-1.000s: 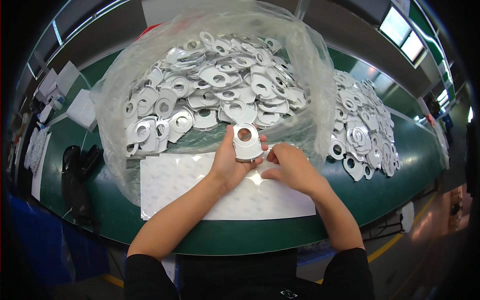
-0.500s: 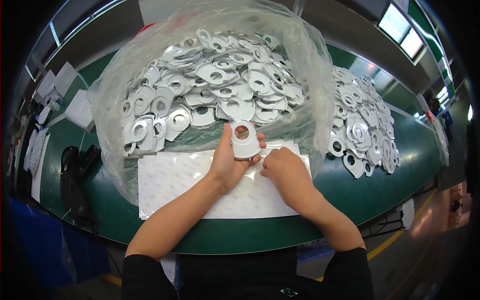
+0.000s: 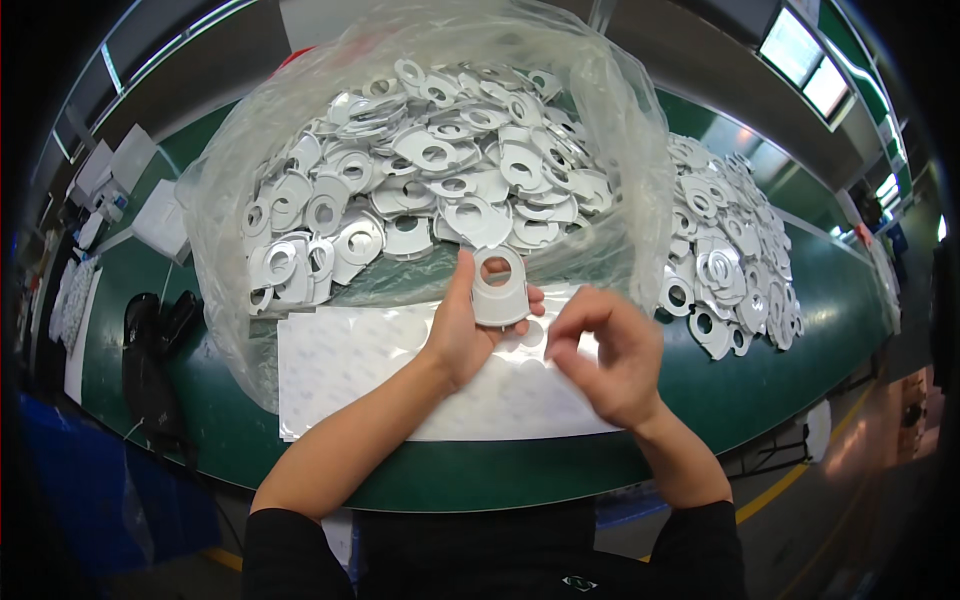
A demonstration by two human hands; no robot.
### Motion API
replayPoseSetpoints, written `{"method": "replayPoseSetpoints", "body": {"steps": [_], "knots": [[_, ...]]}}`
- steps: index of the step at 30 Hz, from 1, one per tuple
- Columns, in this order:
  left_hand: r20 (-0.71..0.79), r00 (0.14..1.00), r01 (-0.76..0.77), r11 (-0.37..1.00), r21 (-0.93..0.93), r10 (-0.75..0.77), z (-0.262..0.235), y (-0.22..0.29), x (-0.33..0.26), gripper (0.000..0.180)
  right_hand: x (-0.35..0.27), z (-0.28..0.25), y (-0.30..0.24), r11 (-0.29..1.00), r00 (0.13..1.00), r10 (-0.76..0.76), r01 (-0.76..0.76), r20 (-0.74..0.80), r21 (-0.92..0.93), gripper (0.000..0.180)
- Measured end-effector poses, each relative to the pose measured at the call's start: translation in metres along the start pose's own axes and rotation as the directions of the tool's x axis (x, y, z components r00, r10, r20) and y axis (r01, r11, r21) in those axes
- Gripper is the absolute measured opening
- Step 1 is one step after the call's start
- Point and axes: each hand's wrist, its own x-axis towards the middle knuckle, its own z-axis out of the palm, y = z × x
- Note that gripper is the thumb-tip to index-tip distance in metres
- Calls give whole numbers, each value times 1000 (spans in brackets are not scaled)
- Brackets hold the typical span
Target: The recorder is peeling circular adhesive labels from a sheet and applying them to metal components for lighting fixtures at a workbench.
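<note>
My left hand (image 3: 467,335) is closed around the edges of a silver-grey plate-like part (image 3: 499,308) with a large round hole at its top. The part's face is turned up, and fingertips show along its right edge. Just to the right, my right hand (image 3: 612,362) hovers over the sheets with thumb and forefinger bent together. It is slightly blurred, and whatever its fingers may hold is too small to make out. Beneath both hands lies a stack of white glossy sheets (image 3: 350,375) with faint round marks.
Behind my hands, a large clear plastic bag (image 3: 225,200) lies open around a heap of similar parts (image 3: 435,150). More parts form a second pile (image 3: 725,260) on the green table (image 3: 480,485) at the right. A black object (image 3: 150,370) and a white box (image 3: 160,220) are at the left.
My right hand has moved right and toward me, away from the part, and its fingers have turned into a pinch shape. The left hand and the part have shifted slightly right.
</note>
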Motion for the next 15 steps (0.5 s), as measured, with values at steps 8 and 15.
{"method": "replayPoseSetpoints", "body": {"steps": [8, 15], "knots": [[44, 996, 72, 973, 219, -84, 12, 2, -10, 65, 8, 3, 41, 867, 896, 415, -335, -161, 369, 25], [111, 991, 48, 979, 199, -71, 6, -1, -7, 64, 8, 5, 48, 866, 892, 431, -367, -135, 339, 23]]}}
